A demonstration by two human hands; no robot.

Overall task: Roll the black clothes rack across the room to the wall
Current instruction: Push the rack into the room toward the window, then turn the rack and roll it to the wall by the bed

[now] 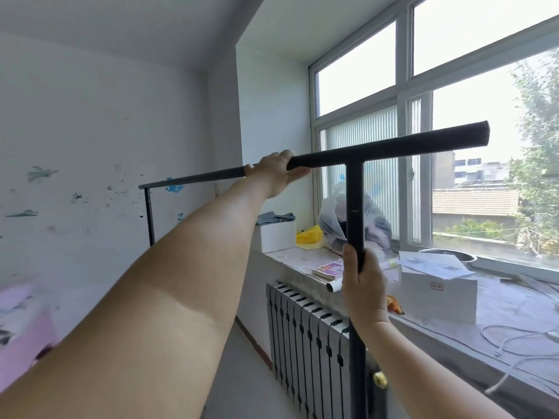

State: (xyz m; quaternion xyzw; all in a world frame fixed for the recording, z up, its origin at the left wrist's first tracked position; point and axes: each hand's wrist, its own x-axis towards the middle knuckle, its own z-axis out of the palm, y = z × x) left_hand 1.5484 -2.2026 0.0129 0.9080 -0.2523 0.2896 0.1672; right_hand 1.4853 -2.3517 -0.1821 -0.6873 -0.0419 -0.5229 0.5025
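Observation:
The black clothes rack stands right in front of me, bare of clothes. Its top bar runs from the far left post up to an open end at the upper right. My left hand is wrapped over the top bar just left of the near upright post. My right hand grips that near post about halfway down, thumb up. The rack's base and wheels are out of sight below the frame. The white wall with stains and stickers lies beyond the far post.
A dark radiator sits under the window sill on the right. The sill carries a white box, a book, bags, a white bin and cables. Something pink lies low on the left.

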